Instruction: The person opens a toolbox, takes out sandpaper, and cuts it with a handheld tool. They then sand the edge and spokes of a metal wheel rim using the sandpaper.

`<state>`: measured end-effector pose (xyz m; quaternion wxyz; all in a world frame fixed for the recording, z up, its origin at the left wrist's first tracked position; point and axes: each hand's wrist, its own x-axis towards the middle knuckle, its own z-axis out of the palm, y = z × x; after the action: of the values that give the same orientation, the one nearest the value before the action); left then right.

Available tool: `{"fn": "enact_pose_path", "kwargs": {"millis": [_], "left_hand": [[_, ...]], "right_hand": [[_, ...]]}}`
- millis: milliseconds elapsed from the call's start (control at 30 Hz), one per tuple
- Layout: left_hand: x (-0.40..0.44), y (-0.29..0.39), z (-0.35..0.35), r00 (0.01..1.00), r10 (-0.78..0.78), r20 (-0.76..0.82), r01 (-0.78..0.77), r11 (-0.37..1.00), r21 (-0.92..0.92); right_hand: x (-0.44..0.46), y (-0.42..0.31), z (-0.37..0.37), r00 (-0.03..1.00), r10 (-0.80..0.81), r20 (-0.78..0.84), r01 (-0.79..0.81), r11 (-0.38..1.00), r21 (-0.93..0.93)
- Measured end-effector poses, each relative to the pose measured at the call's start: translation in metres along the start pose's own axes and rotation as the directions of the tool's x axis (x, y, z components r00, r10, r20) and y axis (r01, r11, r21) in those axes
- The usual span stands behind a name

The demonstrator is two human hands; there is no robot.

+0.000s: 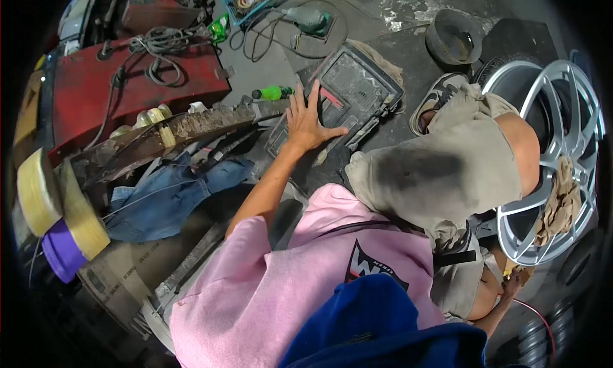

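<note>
My left hand (306,124), fingers spread wide, reaches over a dusty grey plastic toolbox (361,80) with a red strip on its lid. It appears to rest on the lid and grips nothing. Just beyond the fingertips lies a bright green cylinder with a black end (274,92). Down at the lower right, my right hand (511,283) has its fingers curled beside something small and yellow. What it holds is partly hidden and too small to name. A silver alloy wheel (548,144) stands near that hand, with a crumpled brown glove or rag (562,203) over its spokes.
At left are a red panel (147,87) with a coiled cable, blue denim (179,202) and yellow tape rolls (38,192). A corded power tool (310,20), blue crate (265,4) and dark bucket (453,39) stand farther off. My shoe (440,96) is right of the toolbox.
</note>
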<state>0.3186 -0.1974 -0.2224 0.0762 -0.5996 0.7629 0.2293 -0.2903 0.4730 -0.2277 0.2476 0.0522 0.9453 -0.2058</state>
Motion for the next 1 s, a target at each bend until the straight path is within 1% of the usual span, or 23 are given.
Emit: {"fn": "enact_pose_path", "kwargs": {"millis": [33,67,100,133,167,233,267,300,367,433,500,533,567,600,633,667,700,733,767,800,833,900,1000], "left_hand": [[0.001,0.000,0.001,1.000,-0.016,0.013,0.016,1.000,-0.016],[0.003,-0.001,0.000,1.000,0.015,-0.008,-0.015,0.999,-0.033],[0.006,-0.003,-0.003,0.998,0.046,-0.034,-0.047,0.998,-0.043],[0.009,-0.007,-0.003,0.990,0.101,-0.094,-0.107,0.993,-0.057],[0.012,-0.011,-0.004,0.992,0.087,-0.087,-0.093,0.993,-0.066],[0.024,-0.022,-0.007,0.993,0.113,-0.045,-0.121,0.968,-0.222],[0.031,-0.032,-0.002,0.981,0.127,-0.144,-0.163,0.948,-0.274],[0.039,-0.044,-0.003,0.984,0.121,-0.134,-0.155,0.946,-0.284],[0.051,-0.068,-0.004,0.973,0.224,-0.062,-0.231,0.900,-0.369],[0.053,-0.064,-0.015,0.975,0.221,-0.001,-0.208,0.921,-0.330],[0.053,-0.056,-0.014,0.977,0.210,-0.037,-0.210,0.919,-0.334],[0.053,-0.055,-0.008,0.976,0.214,-0.043,-0.216,0.918,-0.333],[0.054,-0.056,0.001,0.972,0.202,-0.119,-0.231,0.911,-0.340],[0.055,-0.057,0.008,0.961,0.192,-0.197,-0.251,0.905,-0.345],[0.053,-0.052,0.010,0.956,0.178,-0.233,-0.255,0.898,-0.358],[0.054,-0.050,0.008,0.958,0.165,-0.233,-0.241,0.904,-0.353],[0.052,-0.047,0.005,0.962,0.150,-0.229,-0.225,0.910,-0.348],[0.052,-0.046,0.003,0.958,0.161,-0.239,-0.240,0.906,-0.349],[0.054,-0.045,0.002,0.966,0.134,-0.221,-0.208,0.909,-0.362],[0.057,-0.042,0.002,0.973,0.111,-0.203,-0.182,0.908,-0.378],[0.061,-0.038,0.001,0.967,0.135,-0.214,-0.211,0.898,-0.386],[0.070,-0.035,-0.003,0.969,0.125,-0.212,-0.199,0.905,-0.376],[0.092,-0.028,-0.006,0.956,0.154,-0.250,-0.244,0.890,-0.385]], "right_hand": [[-0.009,-0.011,-0.005,0.999,0.030,0.013,-0.032,0.993,0.117],[-0.003,-0.010,-0.015,1.000,0.025,0.011,-0.026,0.995,0.095],[0.005,-0.006,-0.025,0.984,0.123,0.129,-0.127,0.992,0.021],[0.013,-0.002,-0.035,0.945,0.218,0.244,-0.206,0.976,-0.074],[0.005,-0.011,-0.037,0.936,0.235,0.262,-0.236,0.971,-0.030],[-0.008,-0.024,-0.032,0.935,0.241,0.260,-0.271,0.958,0.089],[-0.012,-0.029,-0.031,0.932,0.245,0.267,-0.284,0.952,0.116],[-0.018,-0.036,-0.029,0.928,0.251,0.275,-0.297,0.944,0.141],[-0.022,-0.050,-0.032,0.919,0.260,0.297,-0.316,0.935,0.159],[-0.024,-0.060,-0.029,0.907,0.277,0.318,-0.342,0.924,0.169],[-0.025,-0.068,-0.025,0.897,0.291,0.334,-0.364,0.913,0.183],[-0.024,-0.071,-0.024,0.895,0.291,0.339,-0.366,0.912,0.184],[-0.022,-0.071,-0.020,0.892,0.291,0.347,-0.367,0.913,0.179],[-0.022,-0.071,-0.018,0.911,0.252,0.327,-0.320,0.932,0.172],[-0.021,-0.069,-0.017,0.927,0.213,0.308,-0.271,0.949,0.162],[-0.020,-0.067,-0.017,0.953,0.145,0.267,-0.183,0.976,0.121],[-0.024,-0.069,-0.014,0.955,0.141,0.262,-0.180,0.974,0.134],[-0.030,-0.073,-0.013,0.939,0.123,0.320,-0.197,0.958,0.210],[-0.036,-0.077,-0.012,0.921,0.104,0.376,-0.221,0.934,0.281],[-0.037,-0.079,-0.014,0.924,0.113,0.366,-0.219,0.940,0.262],[-0.040,-0.080,-0.017,0.927,0.122,0.354,-0.215,0.948,0.236],[-0.042,-0.082,-0.017,0.931,0.131,0.340,-0.208,0.957,0.200],[-0.043,-0.083,-0.015,0.932,0.129,0.338,-0.196,0.965,0.173]]}}
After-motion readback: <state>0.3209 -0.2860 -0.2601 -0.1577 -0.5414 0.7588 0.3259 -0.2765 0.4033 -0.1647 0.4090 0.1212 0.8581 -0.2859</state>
